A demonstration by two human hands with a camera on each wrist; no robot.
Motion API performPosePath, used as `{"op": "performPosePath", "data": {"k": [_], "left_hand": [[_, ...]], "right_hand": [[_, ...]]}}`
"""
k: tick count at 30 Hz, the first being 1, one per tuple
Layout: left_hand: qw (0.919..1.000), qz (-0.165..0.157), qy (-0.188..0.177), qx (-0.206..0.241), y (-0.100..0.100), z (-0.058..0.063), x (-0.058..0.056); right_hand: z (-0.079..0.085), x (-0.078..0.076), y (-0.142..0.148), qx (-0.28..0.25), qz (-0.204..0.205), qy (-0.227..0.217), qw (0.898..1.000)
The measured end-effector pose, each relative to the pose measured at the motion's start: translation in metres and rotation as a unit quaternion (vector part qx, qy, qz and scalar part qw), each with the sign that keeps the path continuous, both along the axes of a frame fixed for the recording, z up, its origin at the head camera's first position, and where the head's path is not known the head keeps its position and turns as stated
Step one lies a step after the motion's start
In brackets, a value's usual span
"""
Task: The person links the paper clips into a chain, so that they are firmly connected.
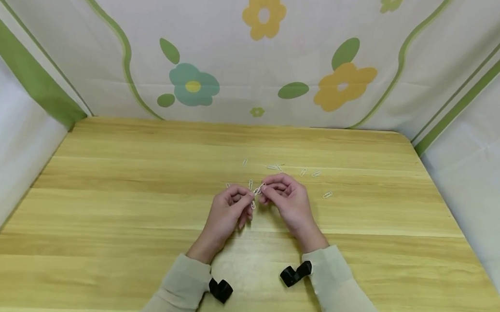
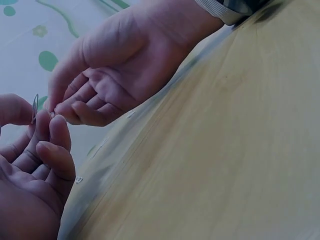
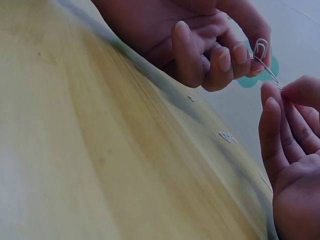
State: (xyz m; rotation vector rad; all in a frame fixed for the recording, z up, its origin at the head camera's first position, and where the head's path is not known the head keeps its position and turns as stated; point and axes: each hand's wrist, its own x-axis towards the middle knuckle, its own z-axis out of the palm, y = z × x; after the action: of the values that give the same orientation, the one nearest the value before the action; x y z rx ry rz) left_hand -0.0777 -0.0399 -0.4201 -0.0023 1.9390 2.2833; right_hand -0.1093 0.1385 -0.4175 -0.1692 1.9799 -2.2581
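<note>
Both hands meet over the middle of the table, fingertips close together. My left hand [image 1: 226, 215] pinches a small white wire paper clip [image 3: 260, 48] between thumb and fingers, and its loop sticks up past the fingertips. My right hand [image 1: 292, 205] pinches the end of another paper clip [image 3: 268, 70], which reaches across to the left fingertips; the two clips meet there. Whether they are hooked together I cannot tell. One more clip [image 1: 253, 205] shows just under the left thumb in the head view. The fingers hide part of the wire.
Several loose paper clips lie on the wood-grain table [image 1: 119, 224] beyond the hands, among them a single clip [image 1: 244, 163], a small cluster [image 1: 274, 167] and one farther right [image 1: 327, 195]. A flowered curtain [image 1: 239, 58] hangs along the table's back edge.
</note>
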Motion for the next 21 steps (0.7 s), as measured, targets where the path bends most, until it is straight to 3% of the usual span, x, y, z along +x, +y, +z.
{"op": "performPosePath", "data": {"k": [9, 21], "left_hand": [[0.9997, 0.005, -0.02, -0.013, -0.0011, -0.0002, 0.0006], [0.9997, -0.002, -0.018, -0.018, -0.0018, -0.0014, -0.0043]], "right_hand": [[-0.0029, 0.0032, -0.0007, 0.018, -0.019, 0.015, 1.0], [-0.0044, 0.0011, -0.0033, 0.072, -0.01, 0.057, 0.996]]}}
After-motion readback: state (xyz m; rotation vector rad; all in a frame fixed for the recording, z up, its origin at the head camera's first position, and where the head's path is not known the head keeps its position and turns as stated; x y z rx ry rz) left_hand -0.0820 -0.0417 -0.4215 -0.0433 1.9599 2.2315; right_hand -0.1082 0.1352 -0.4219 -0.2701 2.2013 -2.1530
